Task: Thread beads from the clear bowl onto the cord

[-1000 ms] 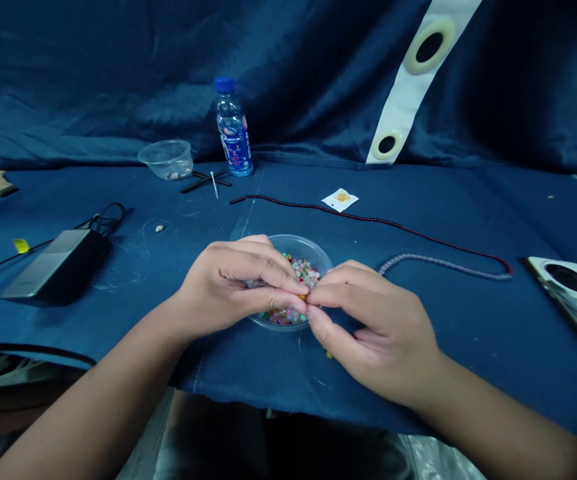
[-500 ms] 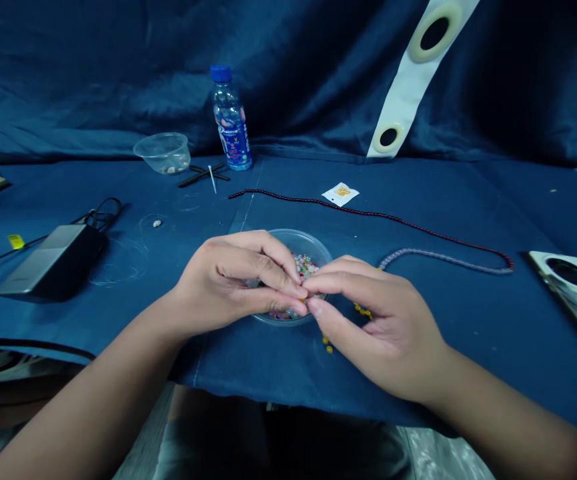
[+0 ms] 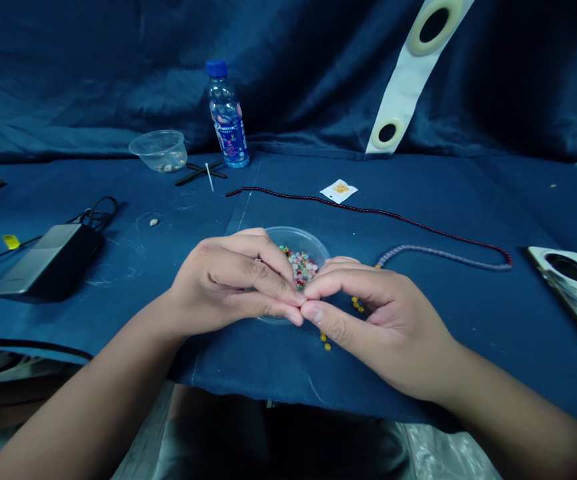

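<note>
Right over the clear plastic bowl (image 3: pixel 295 237), the left hand (image 3: pixel 225 283) and right hand (image 3: pixel 381 320) curl in and meet at the fingertips (image 3: pixel 291 315); can't tell if they've got hold of anything, since the fingers hide it; the mixed beads (image 3: pixel 301 267) sit in the bowl, and they look tiny, light and likely slippery, so I'd take them between the fingertip pads; count-wise: one bowl, about seven yellow beads (image 3: pixel 355 305) loose on the blue cloth (image 3: pixel 118 320), one long bead strand (image 3: pixel 368 211) running dark red into lilac, one water bottle (image 3: pixel 227 120)
</note>
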